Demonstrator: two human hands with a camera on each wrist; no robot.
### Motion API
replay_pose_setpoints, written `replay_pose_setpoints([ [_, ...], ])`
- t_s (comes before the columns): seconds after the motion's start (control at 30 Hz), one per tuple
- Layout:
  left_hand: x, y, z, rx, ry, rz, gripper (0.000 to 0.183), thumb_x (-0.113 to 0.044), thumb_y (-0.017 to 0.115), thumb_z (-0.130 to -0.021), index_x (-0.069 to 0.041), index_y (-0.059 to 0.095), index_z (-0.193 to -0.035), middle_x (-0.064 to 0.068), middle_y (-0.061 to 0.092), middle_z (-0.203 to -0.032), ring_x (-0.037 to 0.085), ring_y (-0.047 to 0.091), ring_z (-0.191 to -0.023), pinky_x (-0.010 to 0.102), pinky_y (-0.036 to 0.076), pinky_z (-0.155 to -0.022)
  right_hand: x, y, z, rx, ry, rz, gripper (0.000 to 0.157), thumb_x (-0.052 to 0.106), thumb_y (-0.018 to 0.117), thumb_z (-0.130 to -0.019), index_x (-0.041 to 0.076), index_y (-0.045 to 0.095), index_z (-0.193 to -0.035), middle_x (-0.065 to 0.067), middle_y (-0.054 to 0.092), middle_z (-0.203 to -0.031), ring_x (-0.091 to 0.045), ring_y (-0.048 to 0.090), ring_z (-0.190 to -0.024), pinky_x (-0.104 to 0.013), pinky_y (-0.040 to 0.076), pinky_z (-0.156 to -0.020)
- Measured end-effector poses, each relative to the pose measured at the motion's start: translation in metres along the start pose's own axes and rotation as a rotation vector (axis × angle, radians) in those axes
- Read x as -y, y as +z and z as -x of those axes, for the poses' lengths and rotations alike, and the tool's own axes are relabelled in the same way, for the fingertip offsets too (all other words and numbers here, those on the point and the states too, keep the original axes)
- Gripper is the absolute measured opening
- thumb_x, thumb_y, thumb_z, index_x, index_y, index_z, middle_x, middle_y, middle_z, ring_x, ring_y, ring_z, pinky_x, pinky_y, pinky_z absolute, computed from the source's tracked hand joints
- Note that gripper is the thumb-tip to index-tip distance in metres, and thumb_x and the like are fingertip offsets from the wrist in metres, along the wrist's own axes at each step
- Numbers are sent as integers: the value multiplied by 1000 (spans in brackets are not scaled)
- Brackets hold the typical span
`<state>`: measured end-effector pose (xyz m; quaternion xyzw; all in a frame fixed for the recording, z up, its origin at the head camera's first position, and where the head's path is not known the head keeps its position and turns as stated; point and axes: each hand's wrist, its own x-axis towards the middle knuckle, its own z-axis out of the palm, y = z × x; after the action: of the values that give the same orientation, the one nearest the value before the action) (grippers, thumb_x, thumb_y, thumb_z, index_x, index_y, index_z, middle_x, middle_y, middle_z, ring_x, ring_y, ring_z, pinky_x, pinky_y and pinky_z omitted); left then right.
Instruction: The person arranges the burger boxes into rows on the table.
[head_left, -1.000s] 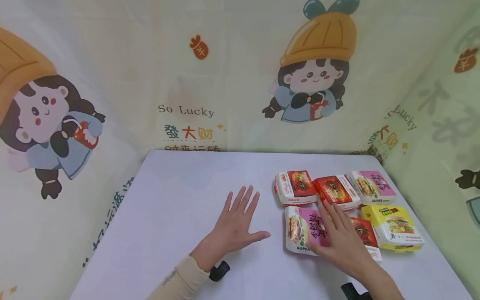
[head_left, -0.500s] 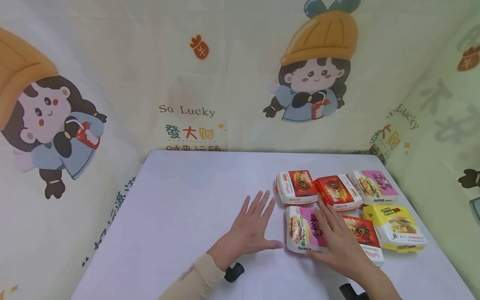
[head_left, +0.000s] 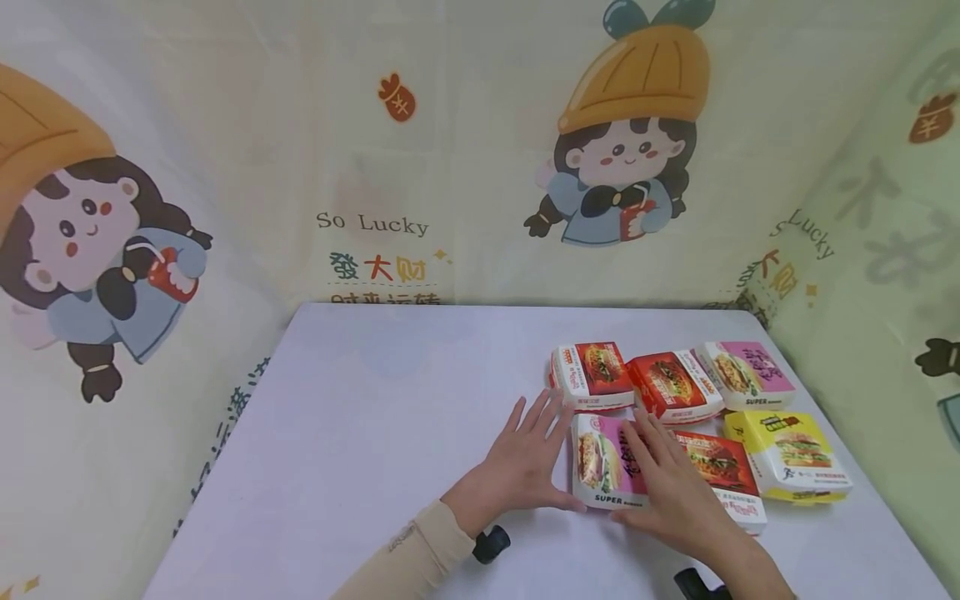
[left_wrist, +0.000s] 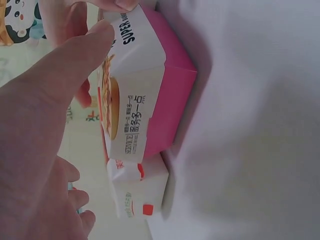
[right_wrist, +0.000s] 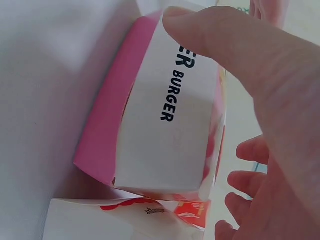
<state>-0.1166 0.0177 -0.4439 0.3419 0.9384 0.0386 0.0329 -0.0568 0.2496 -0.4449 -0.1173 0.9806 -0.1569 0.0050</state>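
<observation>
A pink and white burger box (head_left: pixel 603 467) stands in the front row on the table, between my two hands. On its left side my left hand (head_left: pixel 517 471) is spread, its thumb near the box's front left corner. My right hand (head_left: pixel 678 492) reaches over the right part of the box with fingers extended and hides some of its lid. In the right wrist view the thumb (right_wrist: pixel 210 32) lies at the front edge of the box (right_wrist: pixel 155 110). Its lettered side and pink base show in the left wrist view, close to the left thumb (left_wrist: pixel 75 60).
Right of that box is a red and white burger box (head_left: pixel 720 467), then a yellow one (head_left: pixel 791 454). Behind stand two red and white boxes (head_left: pixel 600 375) (head_left: pixel 675 383) and another pink one (head_left: pixel 750 375). A printed cloth (head_left: pixel 480 150) encloses the white table (head_left: pixel 360 417).
My left hand has moved right, up to the pink and white box's left side. My right hand has shifted slightly left over the box. The boxes stay in place.
</observation>
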Motion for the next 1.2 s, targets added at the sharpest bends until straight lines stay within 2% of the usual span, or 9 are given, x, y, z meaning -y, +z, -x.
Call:
replay_pose_setpoints([
  [0.17,-8,3,-6,0,16,1,127,-85,63,-67,-16,12,-160,3,10,-168,23,8,-156,49,17,-125,0,4,0,-2,-17,13,121,53,90,-61,7,30,-155,-14,13,-166,-41,15,-150,-68,30,-111],
  [0.43,-17,10,-13,36,43,-8,131,-84,65,-65,-16,8,-161,4,4,-169,22,4,-156,46,16,-126,0,9,0,-4,-27,45,121,54,90,-60,4,32,-154,-20,19,-163,-44,21,-147,-68,34,-109],
  [0.77,-24,19,-20,58,40,-68,134,-83,68,-63,-15,8,-161,4,4,-169,23,4,-156,44,19,-125,3,13,-2,-2,-18,53,118,39,93,-61,1,30,-154,-21,20,-162,-43,19,-149,-67,34,-109],
  [1.0,-31,20,-25,22,59,-120,128,-77,72,-65,-13,13,-160,4,11,-168,23,9,-156,44,25,-123,7,16,-2,-16,-29,55,116,34,93,-64,-1,28,-154,-22,20,-162,-44,20,-148,-65,35,-110],
  [1.2,-36,23,-27,54,31,-146,123,-71,75,-69,-14,14,-160,3,9,-168,21,8,-156,42,24,-124,11,22,-1,-51,-39,93,118,34,94,-62,-2,28,-153,-23,21,-162,-43,21,-148,-64,33,-112],
])
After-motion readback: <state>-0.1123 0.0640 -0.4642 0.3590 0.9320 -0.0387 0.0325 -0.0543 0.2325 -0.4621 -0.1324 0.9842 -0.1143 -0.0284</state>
